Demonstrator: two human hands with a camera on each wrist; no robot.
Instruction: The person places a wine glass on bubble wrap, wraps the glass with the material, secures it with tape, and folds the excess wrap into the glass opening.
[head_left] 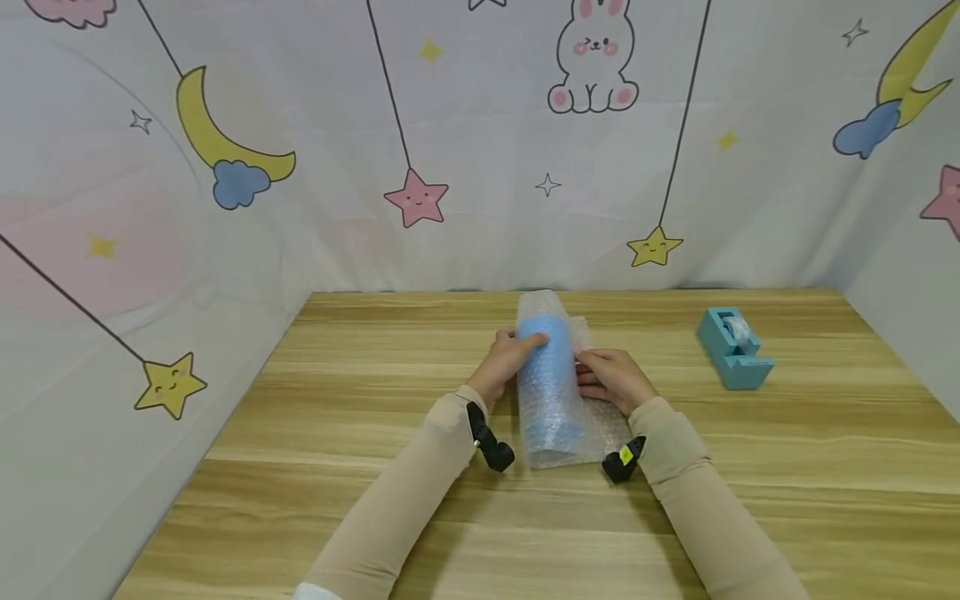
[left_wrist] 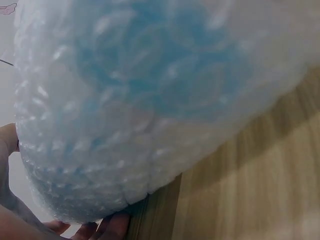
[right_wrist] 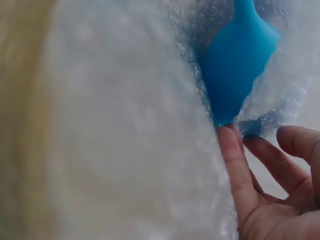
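Observation:
A sheet of bubble wrap [head_left: 547,446] lies rolled around a blue object [head_left: 551,367] near the table's middle. Through the roll's open end, the right wrist view shows it as a smooth, rounded blue vase [right_wrist: 242,65] with a narrow neck. My left hand [head_left: 506,362] grips the roll from the left, its thumb on top and fingers partly hidden behind. In the left wrist view, those fingertips [left_wrist: 117,225] curl under the wrap. On the other side my right hand [head_left: 615,375] pinches the wrap's loose edge. A flap of wrap spreads flat beneath that hand.
A teal tape dispenser [head_left: 735,350] with a roll of clear tape stands to the right on the wooden table [head_left: 337,467]. Behind the table hangs a white cloth [head_left: 487,242] printed with stars, moons and a rabbit.

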